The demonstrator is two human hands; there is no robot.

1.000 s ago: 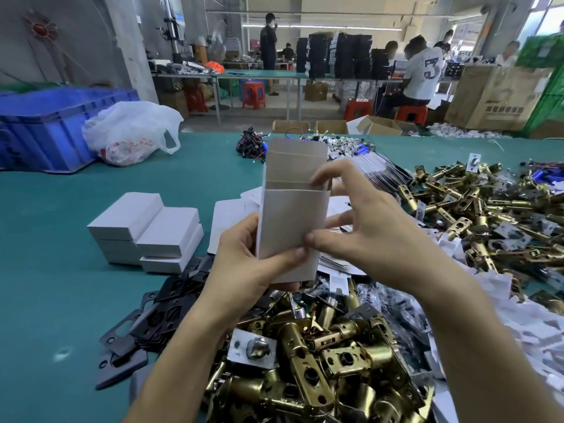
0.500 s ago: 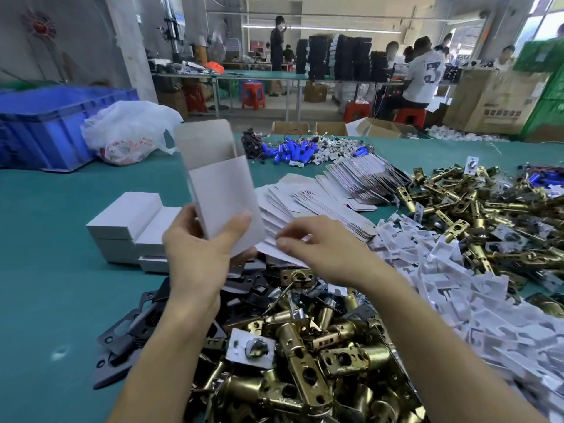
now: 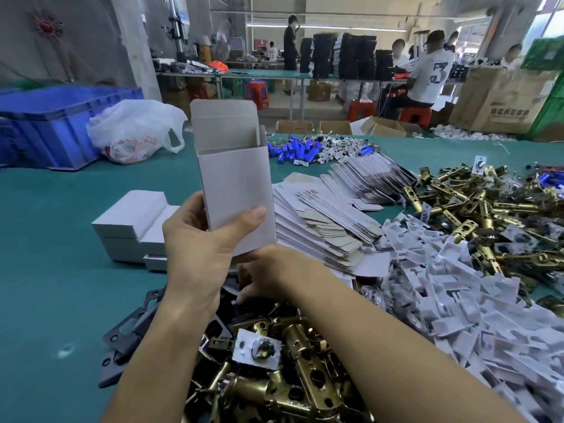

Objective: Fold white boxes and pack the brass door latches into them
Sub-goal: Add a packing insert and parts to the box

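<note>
Brass latches lay heaped at the near edge of the tabletop, many with their barrels running roughly near to far. At the heap's far side the right hand reached down. Its fingertips were hidden behind the left wrist, so whether it gripped anything could not be told. Just above it the left hand grasped the white box by its lower end, thumb across the front. The box stood upright with its mouth and flap opening upward. A latch would likely have to rise past the box and go in end first. Beyond lay flat box blanks.
</note>
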